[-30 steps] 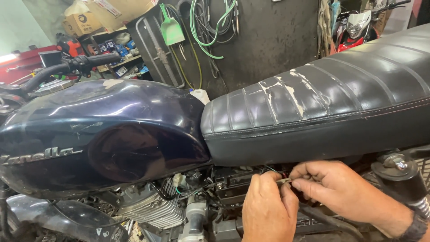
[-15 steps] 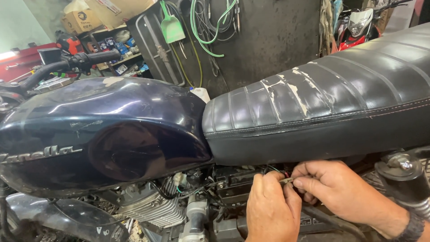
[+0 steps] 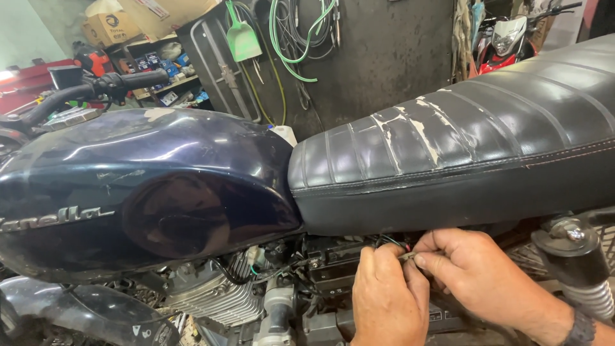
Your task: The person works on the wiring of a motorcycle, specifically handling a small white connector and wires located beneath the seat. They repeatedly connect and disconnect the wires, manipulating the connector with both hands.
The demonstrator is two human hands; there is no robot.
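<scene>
A dark blue motorcycle stands side-on, with its fuel tank (image 3: 147, 186) on the left and a cracked black seat (image 3: 461, 160) on the right. Both hands work just under the seat's front edge. My left hand (image 3: 387, 301) and my right hand (image 3: 477, 272) pinch a small wire connector (image 3: 408, 256) between their fingertips. Thin coloured wires (image 3: 392, 242) run from it up into the dark gap under the seat. The rest of the wiring is hidden behind the frame.
The finned engine (image 3: 218, 295) sits below the tank. A rear shock absorber (image 3: 586, 275) stands at the right edge. The handlebar (image 3: 96, 86) is at upper left. Behind are hanging cables (image 3: 301, 32), a green scoop (image 3: 242, 35), cardboard boxes (image 3: 115, 25) and a red motorcycle (image 3: 506, 38).
Both hands stay on the connector under the seat, shifting only slightly. The view has drifted a little.
</scene>
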